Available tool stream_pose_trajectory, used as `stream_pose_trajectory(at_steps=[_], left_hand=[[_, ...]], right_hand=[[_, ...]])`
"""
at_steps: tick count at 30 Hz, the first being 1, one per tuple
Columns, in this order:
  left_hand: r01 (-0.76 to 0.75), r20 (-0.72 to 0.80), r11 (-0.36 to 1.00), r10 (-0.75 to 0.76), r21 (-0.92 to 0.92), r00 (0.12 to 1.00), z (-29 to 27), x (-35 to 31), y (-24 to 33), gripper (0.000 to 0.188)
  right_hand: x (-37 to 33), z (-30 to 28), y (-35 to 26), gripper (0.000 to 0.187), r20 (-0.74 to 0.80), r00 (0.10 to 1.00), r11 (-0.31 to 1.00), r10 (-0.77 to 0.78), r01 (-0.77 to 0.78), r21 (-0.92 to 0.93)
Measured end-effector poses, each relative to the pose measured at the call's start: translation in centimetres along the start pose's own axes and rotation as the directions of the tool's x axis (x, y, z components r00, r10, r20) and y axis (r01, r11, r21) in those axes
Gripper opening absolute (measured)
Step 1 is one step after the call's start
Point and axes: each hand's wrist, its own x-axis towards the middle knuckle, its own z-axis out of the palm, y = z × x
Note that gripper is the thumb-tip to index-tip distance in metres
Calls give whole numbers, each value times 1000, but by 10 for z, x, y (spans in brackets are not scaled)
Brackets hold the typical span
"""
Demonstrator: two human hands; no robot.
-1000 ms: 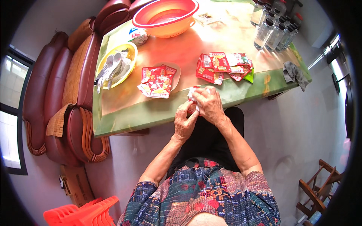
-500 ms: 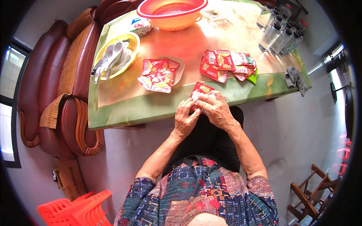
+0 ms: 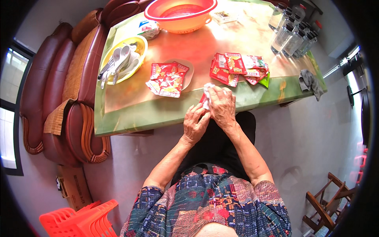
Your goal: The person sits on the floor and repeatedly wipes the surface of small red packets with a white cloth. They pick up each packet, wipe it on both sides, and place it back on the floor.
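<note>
At the table's near edge my left hand is closed on the lower part of a small red packet, mostly hidden by my hands. My right hand presses a crumpled white tissue or cloth over the packet's face; its fingers are bent round the white piece. Beyond my left hand, several red packets lie partly over a pale plate. To the right is a looser pile of red packets, with a green one at its edge.
On the table stand a yellow bowl of white spoons, a big orange basin, and several clear bottles with dark caps. A grey cloth hangs over the right edge. A brown sofa is at left, red plastic chairs lower left.
My right hand has slid the white piece up across the packet, covering more of its face. The left hand stays nearly in place. Things on the table have not moved.
</note>
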Motion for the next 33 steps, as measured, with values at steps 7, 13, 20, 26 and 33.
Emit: stream_pose_trajectory(at_steps=[7, 13, 20, 26, 33], left_hand=[[121, 81, 983, -111, -138, 991, -19, 19, 17, 22], [349, 316, 935, -313, -63, 895, -26, 36, 9, 34], [-61, 349, 968, -29, 245, 937, -5, 92, -1, 57], [121, 686, 968, -243, 222, 686, -10, 124, -9, 49], [696, 610, 712, -510, -97, 606, -29, 118, -25, 43]], right_hand=[[-31, -25, 7, 48, 55, 995, 994, 77, -72, -79], [-44, -45, 10, 39, 113, 977, 981, -179, 168, 100], [-44, -54, 13, 39, 117, 955, 948, -272, 245, 203], [-53, -57, 21, 36, 88, 969, 947, -233, 205, 246], [-63, -70, 41, 42, 105, 979, 840, 173, -202, 503]])
